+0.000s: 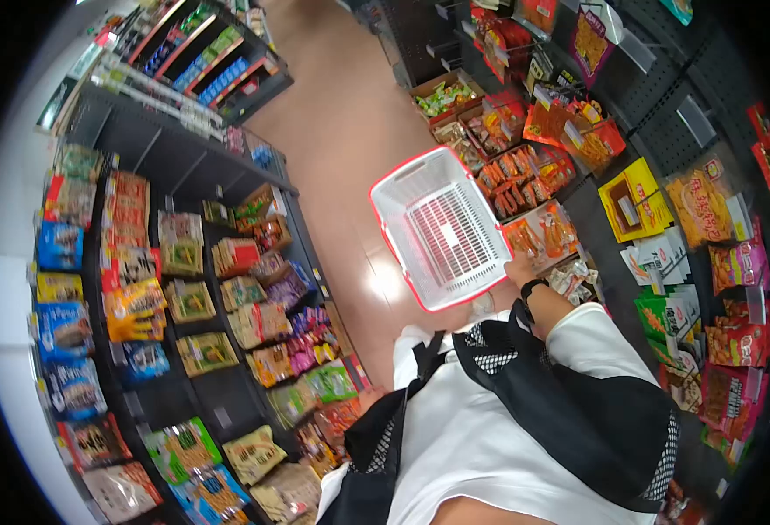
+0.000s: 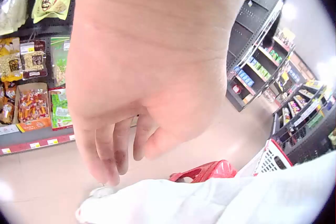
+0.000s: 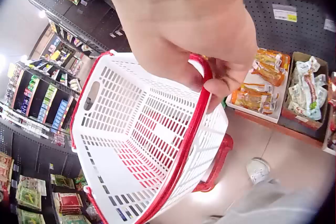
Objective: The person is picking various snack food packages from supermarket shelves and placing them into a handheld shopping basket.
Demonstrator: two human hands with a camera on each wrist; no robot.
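A white shopping basket point(image 1: 398, 206) with red edging shows bare slatted walls and floor, with nothing inside. My right hand point(image 1: 518, 268) holds its near right corner. In the right wrist view, the fingers of the right hand point(image 3: 202, 40) curl over the red handle bar point(image 3: 190, 134) lying along the rim. A red plastic part point(image 3: 224, 155) shows beneath the basket. My left hand point(image 2: 152, 77) hangs down beside the body with loosely bent fingers, holding nothing. In the head view this left hand point(image 1: 370, 398) is mostly hidden by the black mesh-trimmed garment, near the left shelves.
Left shelves point(image 1: 166, 385) carry bagged snacks. On the right, boxes of wrapped snacks point(image 1: 516, 179) line a low shelf beside the basket, with packets point(image 1: 634, 199) hanging above. Tiled floor point(image 1: 324, 114) runs ahead between the shelves to another stocked rack point(image 1: 197, 61).
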